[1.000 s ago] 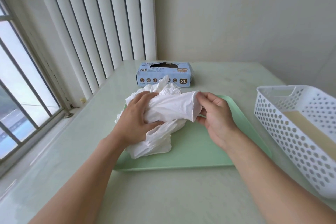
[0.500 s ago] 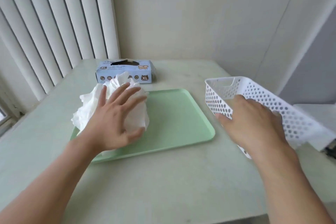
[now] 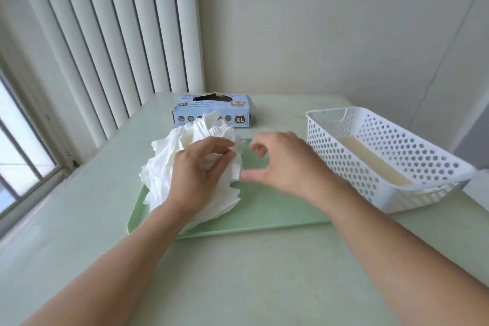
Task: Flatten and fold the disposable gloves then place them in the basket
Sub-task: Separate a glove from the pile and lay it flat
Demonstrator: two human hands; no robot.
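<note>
Left hand (image 3: 197,167) pinches the crumpled white disposable-glove heap (image 3: 169,167) on the pale green plastic tray (image 3: 277,209); the loosely curled, empty right hand (image 3: 280,164) sits just right of it, nearer the white perforated basket (image 3: 391,156).

The right hand (image 3: 287,164) left the white perforated plastic basket (image 3: 397,156) at the right of the frame and came to the centre, fingers curled at the edge of the crumpled white disposable gloves (image 3: 185,164). The left hand (image 3: 198,172), earlier spread flat over the pile, pinched into it.
</note>
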